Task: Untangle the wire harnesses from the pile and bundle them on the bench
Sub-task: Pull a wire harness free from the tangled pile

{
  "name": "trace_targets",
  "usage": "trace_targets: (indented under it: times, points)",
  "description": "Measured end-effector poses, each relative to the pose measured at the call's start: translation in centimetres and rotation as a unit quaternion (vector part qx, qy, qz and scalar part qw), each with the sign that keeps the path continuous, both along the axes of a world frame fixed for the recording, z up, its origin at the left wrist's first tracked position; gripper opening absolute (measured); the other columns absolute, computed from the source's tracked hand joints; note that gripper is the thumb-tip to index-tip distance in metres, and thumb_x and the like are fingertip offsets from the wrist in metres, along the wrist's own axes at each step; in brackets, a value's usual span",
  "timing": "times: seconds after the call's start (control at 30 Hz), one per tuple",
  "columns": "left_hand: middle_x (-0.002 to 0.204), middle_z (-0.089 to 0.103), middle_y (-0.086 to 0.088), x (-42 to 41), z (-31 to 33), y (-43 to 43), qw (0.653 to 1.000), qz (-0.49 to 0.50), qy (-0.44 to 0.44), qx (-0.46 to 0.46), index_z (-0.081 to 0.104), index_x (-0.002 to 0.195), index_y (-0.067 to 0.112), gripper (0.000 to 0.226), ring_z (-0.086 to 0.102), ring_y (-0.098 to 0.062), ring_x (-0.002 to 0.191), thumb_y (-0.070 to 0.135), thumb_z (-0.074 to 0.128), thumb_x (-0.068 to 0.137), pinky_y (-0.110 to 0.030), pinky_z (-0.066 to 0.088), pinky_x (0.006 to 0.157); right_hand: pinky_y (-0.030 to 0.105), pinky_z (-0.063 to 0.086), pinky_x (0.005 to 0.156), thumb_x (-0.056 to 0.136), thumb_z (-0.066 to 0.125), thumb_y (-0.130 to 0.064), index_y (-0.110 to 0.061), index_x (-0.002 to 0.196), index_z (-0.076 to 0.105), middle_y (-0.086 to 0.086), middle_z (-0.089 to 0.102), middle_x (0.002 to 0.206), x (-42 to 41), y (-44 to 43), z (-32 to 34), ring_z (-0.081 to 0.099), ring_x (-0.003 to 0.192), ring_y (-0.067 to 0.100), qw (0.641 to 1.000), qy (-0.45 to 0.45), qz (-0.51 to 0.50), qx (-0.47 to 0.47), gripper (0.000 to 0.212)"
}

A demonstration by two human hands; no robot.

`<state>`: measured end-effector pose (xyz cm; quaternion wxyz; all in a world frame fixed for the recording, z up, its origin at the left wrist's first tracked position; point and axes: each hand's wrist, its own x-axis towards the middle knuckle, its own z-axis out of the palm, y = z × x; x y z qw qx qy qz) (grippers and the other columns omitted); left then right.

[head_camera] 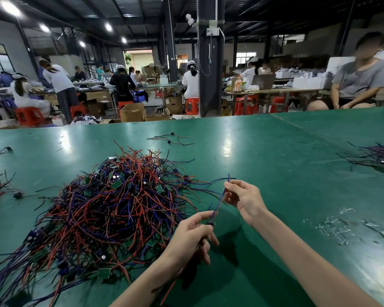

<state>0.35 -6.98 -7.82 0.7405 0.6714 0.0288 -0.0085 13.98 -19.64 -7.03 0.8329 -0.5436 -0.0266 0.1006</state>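
Harness pile [111, 207] sits large and tangled on the worktop [275, 165]; most work looks undone. One harness [219, 203] is held beside it, pinched by left hand [193, 237] and right hand [242, 197].

The pile [102, 207] runs off the left edge — another heap [378, 156] off the right.

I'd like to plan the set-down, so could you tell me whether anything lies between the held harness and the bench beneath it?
Nothing visible does: the harness, pinched by the left hand and right hand, hangs over bare green bench; the pile lies to its left.
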Motion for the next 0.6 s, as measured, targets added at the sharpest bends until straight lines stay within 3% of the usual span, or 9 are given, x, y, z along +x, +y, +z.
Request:
trace_targets:
  times: [0.13, 0.27, 0.4, 0.5, 0.6]
  points:
    - [0.059, 0.054, -0.012, 0.08, 0.15, -0.03, 0.999, 0.018, 0.035, -0.022, 0.061, 0.107, -0.002, 0.024, 0.042, -0.014, 0.037, -0.004, 0.043, 0.092, -0.031, 0.052, 0.041, 0.021, 0.050, 0.047, 0.084, 0.063, 0.005, -0.005, 0.080, 0.060, 0.007, 0.058, 0.061, 0.02, 0.12, -0.20, 0.053, 0.042, 0.009, 0.998, -0.043, -0.005, -0.035, 0.011]
    - [0.060, 0.054, -0.009, 0.03, 0.30, -0.35, 0.998, 0.041, 0.041, -0.035, 0.059, 0.093, -0.001, 0.018, 0.048, -0.018, 0.043, 0.016, 0.055, 0.095, -0.034, 0.054, 0.047, 0.023, 0.052, 0.050, 0.081, 0.068, 0.003, -0.003, 0.080, 0.062, 0.009, 0.059, 0.061, 0.26, 0.13, -0.40, 0.055, 0.044, 0.011, 0.998, -0.055, -0.006, -0.043, 0.008]
    - [0.065, 0.059, -0.016, 0.09, 0.33, -0.43, 0.996, 0.061, 0.043, -0.046, 0.059, 0.078, -0.003, 0.021, 0.058, -0.021, 0.049, 0.009, 0.055, 0.094, -0.035, 0.057, 0.050, 0.025, 0.052, 0.047, 0.083, 0.069, -0.004, 0.001, 0.077, 0.062, 0.007, 0.059, 0.056, -0.09, 0.43, -0.54, 0.053, 0.042, 0.011, 0.997, -0.050, 0.004, -0.054, 0.010]
    - [0.066, 0.061, -0.016, 0.00, 0.32, -0.59, 0.996, 0.050, 0.038, -0.060, 0.061, 0.075, -0.004, 0.023, 0.059, -0.020, 0.051, 0.006, 0.053, 0.094, -0.033, 0.056, 0.051, 0.024, 0.050, 0.043, 0.085, 0.067, -0.007, -0.001, 0.068, 0.060, 0.004, 0.055, 0.047, -0.15, 0.56, -0.14, 0.051, 0.038, 0.012, 0.999, 0.002, -0.002, -0.037, 0.020]
    - [0.064, 0.060, -0.014, -0.07, 0.40, -0.69, 0.996, 0.030, 0.036, -0.071, 0.066, 0.074, -0.002, 0.025, 0.056, -0.017, 0.048, 0.006, 0.054, 0.094, -0.031, 0.055, 0.049, 0.019, 0.048, 0.037, 0.087, 0.061, 0.001, 0.002, 0.066, 0.057, 0.005, 0.055, 0.042, -0.07, 0.46, 0.29, 0.053, 0.034, 0.010, 0.989, 0.138, 0.018, 0.049, 0.022]
